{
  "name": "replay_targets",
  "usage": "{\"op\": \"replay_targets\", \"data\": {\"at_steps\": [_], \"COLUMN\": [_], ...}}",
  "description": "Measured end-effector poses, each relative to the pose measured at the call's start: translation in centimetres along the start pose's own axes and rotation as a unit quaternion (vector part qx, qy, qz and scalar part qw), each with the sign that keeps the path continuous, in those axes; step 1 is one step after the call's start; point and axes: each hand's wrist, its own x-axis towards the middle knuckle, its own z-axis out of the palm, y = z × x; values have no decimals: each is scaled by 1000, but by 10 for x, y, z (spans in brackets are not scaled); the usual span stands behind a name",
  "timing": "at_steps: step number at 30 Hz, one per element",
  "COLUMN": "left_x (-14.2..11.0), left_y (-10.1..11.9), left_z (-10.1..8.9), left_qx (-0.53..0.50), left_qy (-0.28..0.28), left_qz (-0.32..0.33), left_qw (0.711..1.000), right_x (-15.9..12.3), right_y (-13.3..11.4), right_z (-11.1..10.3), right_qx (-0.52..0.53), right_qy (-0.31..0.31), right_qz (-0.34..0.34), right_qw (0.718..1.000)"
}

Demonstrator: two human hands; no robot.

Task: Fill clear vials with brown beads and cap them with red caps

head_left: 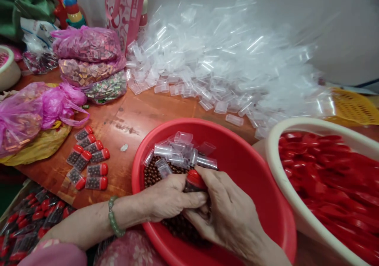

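My basin [248, 167] is smooth, glossy red plastic; the tubes [183, 149] are thin, clear plastic; the table [127, 116] is varnished wood, shiny and a little worn.

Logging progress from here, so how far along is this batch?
Done: red-capped clear tubes of brown beads lie on the wooden table. In hand: one red-capped tube, held between right hand and left hand over a red plastic basin. Remaining: a heap of empty clear plastic tubes, red caps in a cream basin, and brown beads in the red basin.
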Motion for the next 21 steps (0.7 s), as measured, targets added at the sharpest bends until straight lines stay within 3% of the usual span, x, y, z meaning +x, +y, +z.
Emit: {"op": "replay_targets", "data": {"at_steps": [7,14,18,21], "left_x": [-7,0,7,6], "left_y": [2,1,-4,-8], "left_z": [-3,-5,1,2], "left_qx": [-1,-62,-30,116], "left_qy": [8,28,127,214], "left_qz": [-2,-24,-25,57], "left_qw": [1000,997,991,968], "right_x": [3,7,5,4], "right_y": [2,1,-1,-4], "right_z": [5,5,7,9], "right_qx": [0,26,19,1], "right_qy": [5,0,-15,-9], "right_qz": [-38,-3,8,3], "right_qw": [999,1000,1000,1000]}}
